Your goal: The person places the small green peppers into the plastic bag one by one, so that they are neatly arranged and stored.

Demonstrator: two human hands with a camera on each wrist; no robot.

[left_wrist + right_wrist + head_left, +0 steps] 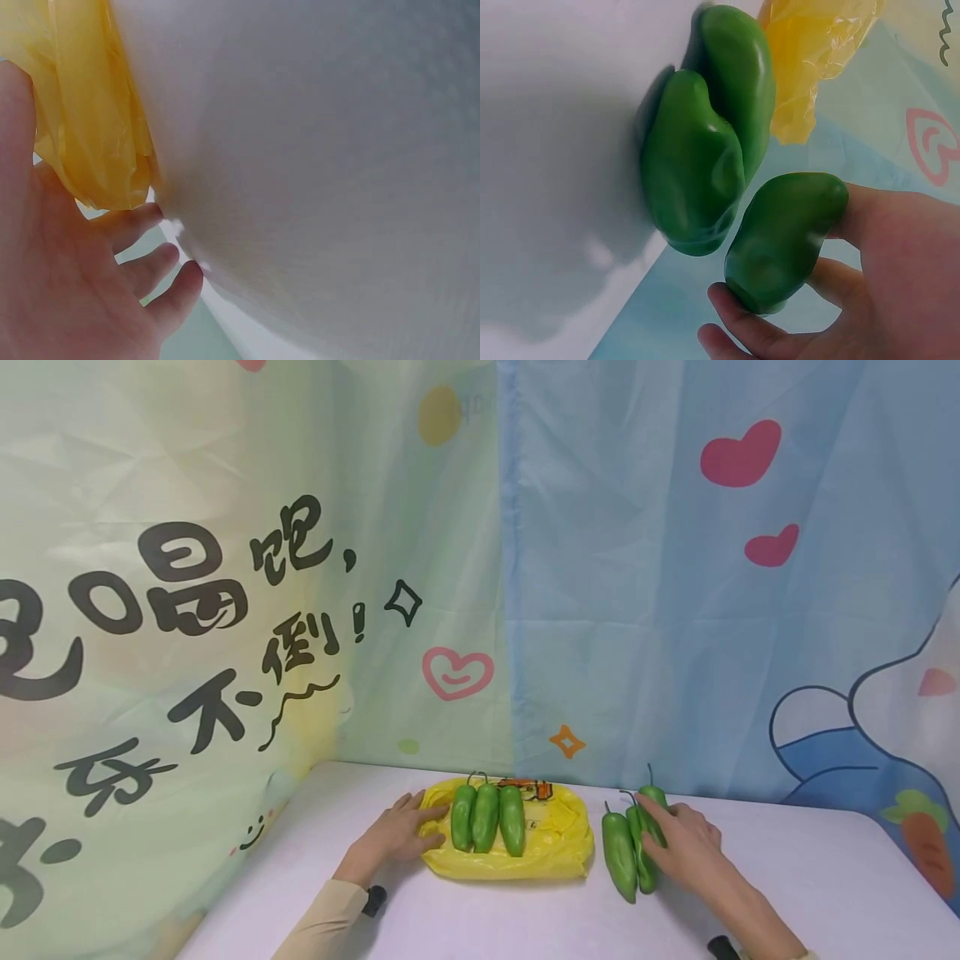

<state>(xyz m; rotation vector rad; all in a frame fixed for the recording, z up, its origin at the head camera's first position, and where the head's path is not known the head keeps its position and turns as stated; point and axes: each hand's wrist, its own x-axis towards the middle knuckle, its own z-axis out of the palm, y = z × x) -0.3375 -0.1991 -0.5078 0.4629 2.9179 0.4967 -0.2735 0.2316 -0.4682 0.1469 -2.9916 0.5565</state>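
A crumpled yellow plastic bag (pixel 558 864) lies spread on the table with three green peppers (pixel 486 820) side by side on top of it. My left hand (pixel 393 833) is at the bag's left edge, its fingers extended along the plastic. To the right of the bag, my right hand (pixel 684 845) grips a long green pepper (pixel 786 244) between thumb and fingers. Beside it lie two more peppers, a plump one (pixel 619 858) nearest the bag and a narrower one (pixel 644 870) partly behind my thumb.
The white table (pixel 510 922) ends at a printed cloth curtain (pixel 600 610) right behind the bag and peppers. Another stretch of curtain (pixel 187 710) with black lettering runs along the left side.
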